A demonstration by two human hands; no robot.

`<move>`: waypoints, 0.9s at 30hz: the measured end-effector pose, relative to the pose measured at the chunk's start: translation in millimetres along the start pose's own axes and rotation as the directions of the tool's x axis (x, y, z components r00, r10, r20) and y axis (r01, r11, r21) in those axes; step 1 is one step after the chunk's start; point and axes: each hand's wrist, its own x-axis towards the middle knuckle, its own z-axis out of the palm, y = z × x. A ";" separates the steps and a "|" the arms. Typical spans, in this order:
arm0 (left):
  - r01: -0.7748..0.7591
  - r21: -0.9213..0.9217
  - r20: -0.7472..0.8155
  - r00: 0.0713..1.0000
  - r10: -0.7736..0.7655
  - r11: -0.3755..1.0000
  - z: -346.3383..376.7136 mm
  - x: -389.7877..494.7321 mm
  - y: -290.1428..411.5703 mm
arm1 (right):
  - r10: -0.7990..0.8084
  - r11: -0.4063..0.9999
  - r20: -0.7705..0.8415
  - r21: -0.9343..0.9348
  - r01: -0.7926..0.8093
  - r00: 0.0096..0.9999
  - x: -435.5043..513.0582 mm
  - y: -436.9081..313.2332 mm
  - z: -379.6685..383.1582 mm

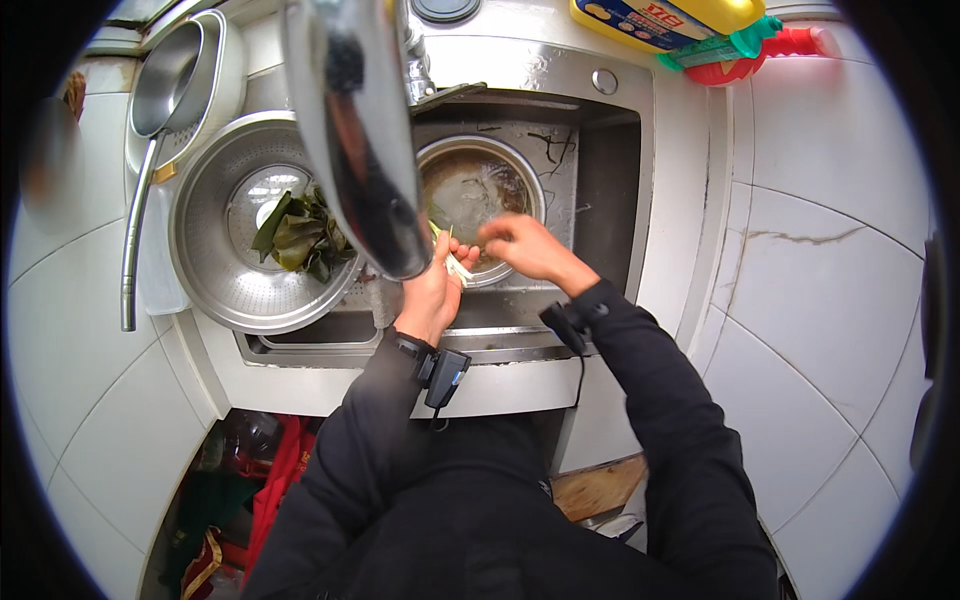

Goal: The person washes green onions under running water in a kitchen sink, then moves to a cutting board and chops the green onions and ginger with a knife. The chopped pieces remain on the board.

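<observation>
My left hand [433, 289] holds a small bunch of pale green and white stems [456, 267], perhaps scallions, at the near left rim of a round metal bowl. That bowl [537, 196] stands in the sink with cloudy water in it. Over its near right side is my right hand [519, 244], fingers bent and slightly blurred; whether it pinches anything I cannot tell. To the left, dark green, broad pieces of leaf or seaweed [300, 236] lie in a large perforated metal colander [199, 247]. The curved metal faucet [360, 142] hides part of the colander.
Dark stringy scraps [553, 148] lie on the sink floor behind the bowl. A long-handled metal ladle or small pan [142, 195] rests in a white container [225, 75] at the back left. Yellow detergent [675, 19] and green [716, 51] bottles lie at the back right.
</observation>
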 end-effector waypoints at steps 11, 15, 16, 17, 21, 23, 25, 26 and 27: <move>0.032 0.053 -0.025 0.999 -0.031 0.998 10.8 3.5 -6.7 | 0.195 0.851 0.267 0.432 -0.298 0.944 -51.0 -23.2 6.8; 0.067 0.070 0.019 0.997 -0.069 0.995 8.5 0.7 -15.7 | 0.222 0.948 0.196 0.186 -0.258 0.955 -62.3 -26.4 -8.6; 0.075 0.068 0.017 0.997 -0.076 0.995 9.4 0.7 -18.3 | 0.215 0.955 0.195 0.162 -0.247 0.957 -65.8 -28.6 -13.2; 0.092 0.049 0.016 0.996 -0.093 0.995 10.0 0.7 -20.0 | 0.204 0.963 0.208 0.136 -0.235 0.957 -68.7 -30.6 -17.4; 0.047 0.040 -0.105 0.994 -0.042 0.998 11.9 5.3 -19.7 | 0.349 0.933 0.153 0.029 -0.358 0.924 -74.6 -32.6 -33.6; 0.065 0.074 -0.055 0.997 -0.061 0.995 11.3 6.2 -21.1 | 0.336 0.937 0.029 0.090 -0.337 0.941 -72.8 -30.6 -27.2; 0.097 0.067 -0.014 0.995 -0.096 0.993 10.1 3.3 -25.3 | 0.189 0.972 -0.042 0.149 -0.181 0.981 -67.4 -29.0 -6.9; 0.122 0.077 0.003 0.992 -0.123 0.990 9.3 3.1 -25.6 | 0.172 0.974 -0.019 0.152 -0.167 0.985 -63.8 -27.3 1.4; 0.082 0.094 0.017 0.996 -0.084 0.992 8.5 2.3 -26.0 | 0.162 0.973 0.009 0.162 -0.161 0.987 -60.6 -25.5 8.0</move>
